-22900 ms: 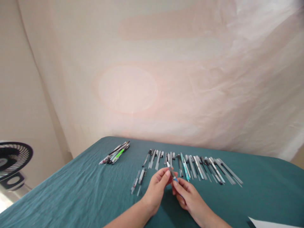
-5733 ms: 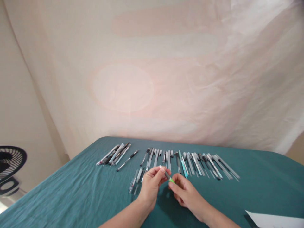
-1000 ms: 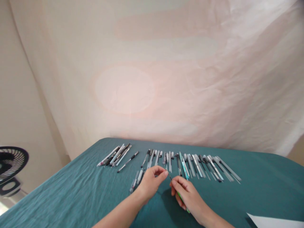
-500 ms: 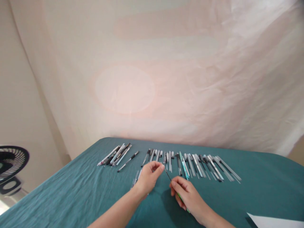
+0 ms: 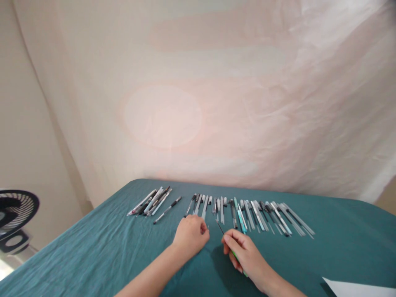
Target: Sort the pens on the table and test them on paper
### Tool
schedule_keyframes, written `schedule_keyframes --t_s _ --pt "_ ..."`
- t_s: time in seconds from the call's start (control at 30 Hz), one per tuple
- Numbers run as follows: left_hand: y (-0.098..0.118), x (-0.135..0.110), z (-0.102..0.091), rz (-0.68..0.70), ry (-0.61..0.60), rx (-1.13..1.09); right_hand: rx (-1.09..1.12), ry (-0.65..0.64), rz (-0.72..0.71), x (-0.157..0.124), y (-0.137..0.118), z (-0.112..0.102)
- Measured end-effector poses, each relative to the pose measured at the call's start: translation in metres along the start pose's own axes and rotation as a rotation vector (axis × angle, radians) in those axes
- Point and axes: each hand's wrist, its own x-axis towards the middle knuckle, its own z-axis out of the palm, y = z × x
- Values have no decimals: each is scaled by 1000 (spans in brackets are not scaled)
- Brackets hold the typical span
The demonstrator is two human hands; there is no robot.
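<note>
Green pen (image 5: 234, 255) pinched in right hand (image 5: 249, 259) fingers | left hand (image 5: 190, 238) fingers curled closed

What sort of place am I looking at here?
Probably a makeshift work spot in an ordinary room: pens lie in rows on a teal-covered table, a creased pale sheet hangs behind as a backdrop, and a fan stands at the left.

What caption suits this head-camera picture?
Right hand holds a green pen; left hand curled on teal cloth beside a row of pens.
</note>
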Motion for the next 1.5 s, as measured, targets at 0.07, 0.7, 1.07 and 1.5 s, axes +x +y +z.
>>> schedule_keyframes --t_s 0.07,0.7,1.07,1.5 --pt "3 -1 0 15 -3 67 0 1 -2 0 0 0" --pt "5 -4 4 131 30 168 7 2 5 0 1 1" --pt "3 -4 1 156 35 147 21 -1 5 1 2 0" --pt "23 -2 6 -119 -203 -930 30 26 -5 1 -1 1"
